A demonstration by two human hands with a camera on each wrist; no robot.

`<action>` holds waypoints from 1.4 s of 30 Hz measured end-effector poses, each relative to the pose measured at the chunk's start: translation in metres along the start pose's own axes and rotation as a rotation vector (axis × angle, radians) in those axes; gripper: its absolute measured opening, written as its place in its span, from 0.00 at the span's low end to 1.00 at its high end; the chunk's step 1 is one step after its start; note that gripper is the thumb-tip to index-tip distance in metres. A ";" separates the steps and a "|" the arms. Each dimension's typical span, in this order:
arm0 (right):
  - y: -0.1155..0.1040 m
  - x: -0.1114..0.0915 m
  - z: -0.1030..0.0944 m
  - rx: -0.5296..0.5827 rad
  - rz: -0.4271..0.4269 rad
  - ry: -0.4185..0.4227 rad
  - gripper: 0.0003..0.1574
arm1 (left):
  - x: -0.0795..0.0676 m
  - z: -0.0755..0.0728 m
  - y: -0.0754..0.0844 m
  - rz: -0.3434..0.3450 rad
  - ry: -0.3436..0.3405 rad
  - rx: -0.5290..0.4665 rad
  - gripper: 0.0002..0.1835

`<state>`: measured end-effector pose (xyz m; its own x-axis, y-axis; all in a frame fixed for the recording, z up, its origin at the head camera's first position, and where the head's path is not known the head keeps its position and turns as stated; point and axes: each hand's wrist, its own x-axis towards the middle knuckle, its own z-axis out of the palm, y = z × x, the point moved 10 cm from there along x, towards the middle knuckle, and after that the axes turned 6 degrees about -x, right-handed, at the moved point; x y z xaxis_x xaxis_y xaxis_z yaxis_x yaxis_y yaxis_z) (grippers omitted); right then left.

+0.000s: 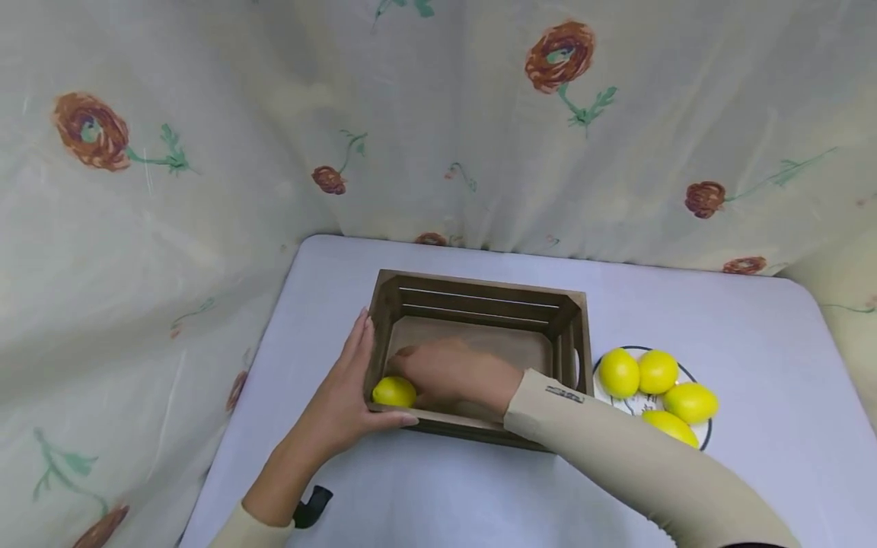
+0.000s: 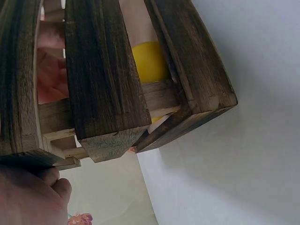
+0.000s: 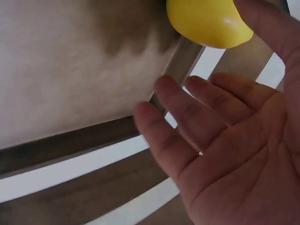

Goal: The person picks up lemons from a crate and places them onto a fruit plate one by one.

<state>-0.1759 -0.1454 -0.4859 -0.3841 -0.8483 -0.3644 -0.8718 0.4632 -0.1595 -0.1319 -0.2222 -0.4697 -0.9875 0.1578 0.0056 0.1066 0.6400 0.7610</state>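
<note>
A yellow lemon [image 1: 393,392] lies in the near left corner of a brown slatted wooden crate [image 1: 483,285]. My right hand [image 1: 452,373] reaches down inside the crate beside it. In the right wrist view, the fingers [image 3: 176,122] are spread and loosely bent, the palm holds nothing, and the lemon [image 3: 211,21] sits close to the thumb. My left hand [image 1: 342,396] rests against the crate's near left corner, its fingers straight along the left wall and its thumb along the front rim. Through the slats, the left wrist view shows the lemon [image 2: 150,61].
Right of the crate, a white plate with a dark rim [image 1: 707,435] bears several lemons [image 1: 658,371]; my right forearm passes in front of it. A black curved piece [image 1: 314,508] shows beside my left wrist. Flowered curtains [image 1: 438,152] hang behind the white table [image 1: 740,327].
</note>
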 end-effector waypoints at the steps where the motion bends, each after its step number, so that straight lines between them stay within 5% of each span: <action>1: -0.001 0.002 0.002 0.008 0.003 -0.012 0.34 | 0.000 0.000 0.000 -0.004 0.001 -0.002 0.78; 25: -0.007 0.017 0.025 0.090 -0.049 -0.061 0.19 | 0.000 0.003 0.000 -0.014 0.004 0.008 0.78; 42: 0.002 0.017 0.031 0.140 -0.010 -0.103 0.25 | 0.000 0.003 0.001 -0.013 -0.002 -0.001 0.78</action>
<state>-0.1745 -0.1506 -0.5206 -0.3356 -0.8257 -0.4534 -0.8221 0.4917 -0.2870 -0.1313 -0.2193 -0.4705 -0.9885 0.1512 -0.0058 0.0936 0.6412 0.7616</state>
